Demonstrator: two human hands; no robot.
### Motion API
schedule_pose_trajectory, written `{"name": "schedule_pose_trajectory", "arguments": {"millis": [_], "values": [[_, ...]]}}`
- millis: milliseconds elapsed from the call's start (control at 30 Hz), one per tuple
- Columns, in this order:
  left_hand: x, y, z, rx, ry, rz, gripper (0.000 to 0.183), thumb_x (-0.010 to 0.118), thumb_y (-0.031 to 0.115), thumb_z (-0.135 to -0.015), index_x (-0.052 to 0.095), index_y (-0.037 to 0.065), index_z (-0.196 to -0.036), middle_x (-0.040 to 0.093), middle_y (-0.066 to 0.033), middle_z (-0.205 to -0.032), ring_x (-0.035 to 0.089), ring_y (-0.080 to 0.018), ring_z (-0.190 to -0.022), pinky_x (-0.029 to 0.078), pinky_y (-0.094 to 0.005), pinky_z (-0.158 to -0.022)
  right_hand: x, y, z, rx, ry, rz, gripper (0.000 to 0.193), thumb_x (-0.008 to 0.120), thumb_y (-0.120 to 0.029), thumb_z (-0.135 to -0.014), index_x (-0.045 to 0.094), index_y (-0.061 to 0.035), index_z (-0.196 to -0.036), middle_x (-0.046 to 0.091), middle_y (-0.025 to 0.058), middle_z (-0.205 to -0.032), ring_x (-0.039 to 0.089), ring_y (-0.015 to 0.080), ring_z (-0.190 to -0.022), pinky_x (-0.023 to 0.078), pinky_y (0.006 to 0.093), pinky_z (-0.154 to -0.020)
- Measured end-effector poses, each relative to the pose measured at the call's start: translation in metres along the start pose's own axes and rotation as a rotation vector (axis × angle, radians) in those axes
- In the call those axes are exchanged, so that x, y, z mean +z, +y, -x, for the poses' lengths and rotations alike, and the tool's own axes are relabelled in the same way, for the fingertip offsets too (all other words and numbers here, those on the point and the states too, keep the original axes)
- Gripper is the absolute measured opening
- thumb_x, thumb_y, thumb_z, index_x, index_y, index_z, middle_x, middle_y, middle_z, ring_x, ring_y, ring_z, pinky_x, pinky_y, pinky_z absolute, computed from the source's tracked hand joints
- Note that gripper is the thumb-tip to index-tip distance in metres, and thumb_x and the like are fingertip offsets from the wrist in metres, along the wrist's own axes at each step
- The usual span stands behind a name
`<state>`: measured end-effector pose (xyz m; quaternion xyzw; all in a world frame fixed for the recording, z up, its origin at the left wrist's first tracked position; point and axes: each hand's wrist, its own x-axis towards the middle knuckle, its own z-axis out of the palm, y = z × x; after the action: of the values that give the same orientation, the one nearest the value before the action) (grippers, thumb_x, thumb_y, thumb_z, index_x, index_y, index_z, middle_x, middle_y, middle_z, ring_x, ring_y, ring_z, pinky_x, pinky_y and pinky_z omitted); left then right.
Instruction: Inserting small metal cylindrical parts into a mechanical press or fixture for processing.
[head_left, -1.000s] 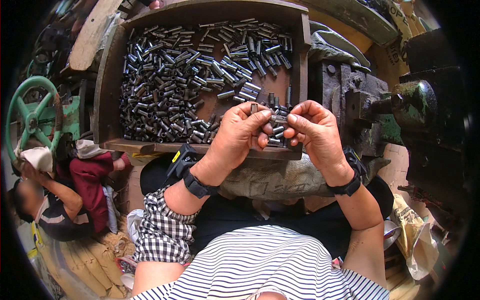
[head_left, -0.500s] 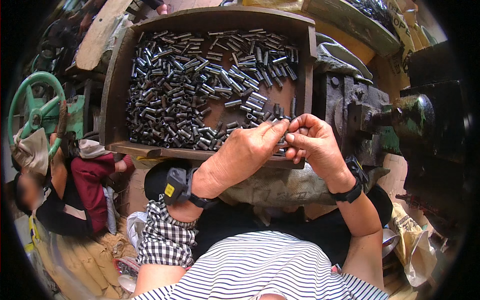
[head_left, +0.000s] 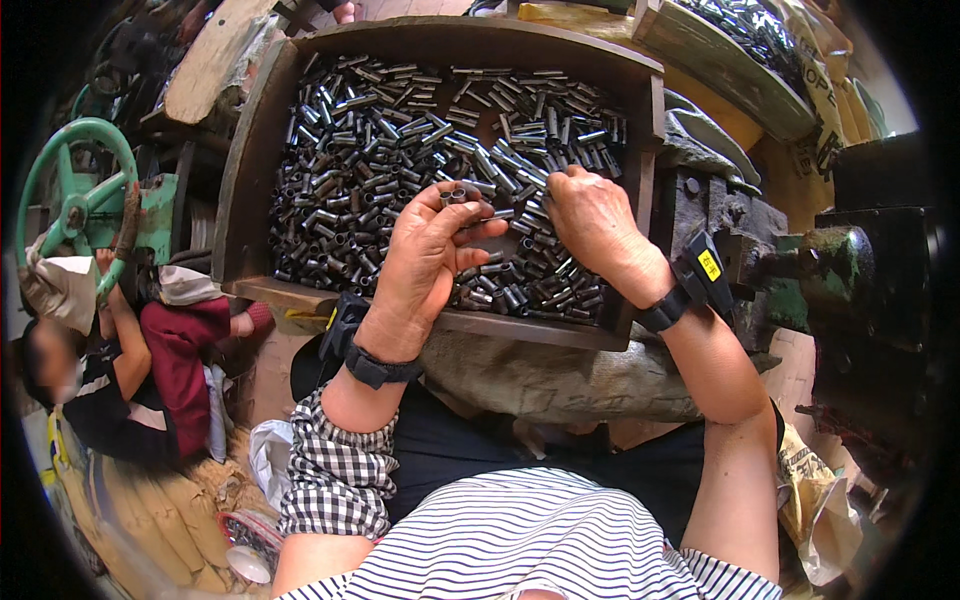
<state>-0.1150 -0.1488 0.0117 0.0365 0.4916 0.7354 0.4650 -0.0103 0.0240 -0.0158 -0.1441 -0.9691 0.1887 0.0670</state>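
Note:
Short metal tubes, some shiny and some dark, lie heaped in a shallow wooden tray in front of me. My left hand is raised over the tray's near middle, palm turned up. A few short metal tubes are gripped between its thumb and forefinger, open ends showing, while the other fingers curl loosely. Further right, my right hand reaches down into the tubes with its back up. Its fingertips are pressed together among them, and what they hold is mostly hidden.
A dark, greasy machine stands close at the right of the tray. On the left is a green handwheel, with another person beside it. A second wooden tray of metal parts sits at the far right. Grey sacking hangs below the tray.
My hands were together near the tray's front right and have come apart. The left moved left and turned palm up with tubes in it; the right went farther away into the heap.

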Motion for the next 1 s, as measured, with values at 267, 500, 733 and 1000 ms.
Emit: {"name": "schedule_pose_trajectory", "arguments": {"millis": [267, 500, 733, 1000], "values": [[0.009, -0.007, 0.003, 0.626, -0.062, -1.384, 0.015, 0.063, 0.006, -0.079, 0.06, 0.004, -0.093, 0.06, -0.0078, -0.082, 0.063, -0.0212, -0.068, 0.049, -0.0296, -0.056, -0.009, 0.002, 0.018, 0.033, 0.11, -0.107, 0.012, 0.059, -0.007, -0.07, 0.057, 0.0022, -0.078, 0.06, 0.0211, -0.081, 0.062, 0.037, -0.077, 0.049, 0.0435, -0.07], [0.025, -0.023, -0.016, 0.704, -0.195, -1.914, 0.012, 0.057, 0.001, -0.076, 0.053, 0.006, -0.087, 0.056, -0.0146, -0.077, 0.062, -0.0332, -0.065, 0.051, -0.0395, -0.054, -0.034, -0.011, 0.07, 0.099, 0.138, -0.582, 0.019, 0.067, 0.001, -0.065, 0.053, 0.0031, -0.078, 0.059, 0.0165, -0.075, 0.061, 0.0279, -0.066, 0.048, 0.0318, -0.059], [0.023, -0.025, -0.02, 0.658, -0.26, -2.02, 0.013, 0.056, -0.001, -0.076, 0.052, 0.004, -0.087, 0.057, -0.0146, -0.078, 0.064, -0.0316, -0.066, 0.053, -0.0375, -0.056, -0.034, -0.007, 0.091, 0.271, 0.106, -0.755, 0.022, 0.07, -0.002, -0.068, 0.055, 0.0035, -0.083, 0.059, 0.0117, -0.074, 0.057, 0.0146, -0.06, 0.047, 0.0269, -0.056], [0.029, -0.031, -0.011, 0.661, -0.25, -1.995, 0.008, 0.057, 0.004, -0.079, 0.052, 0.002, -0.086, 0.057, -0.0157, -0.078, 0.062, -0.0319, -0.063, 0.052, -0.0364, -0.054, -0.036, -0.002, 0.104, 0.434, 0.055, -1.15, 0.016, 0.068, 0.0, -0.074, 0.055, 0.0023, -0.084, 0.056, 0.001, -0.068, 0.053, 0.0035, -0.059, 0.043, 0.0196, -0.049]]}}
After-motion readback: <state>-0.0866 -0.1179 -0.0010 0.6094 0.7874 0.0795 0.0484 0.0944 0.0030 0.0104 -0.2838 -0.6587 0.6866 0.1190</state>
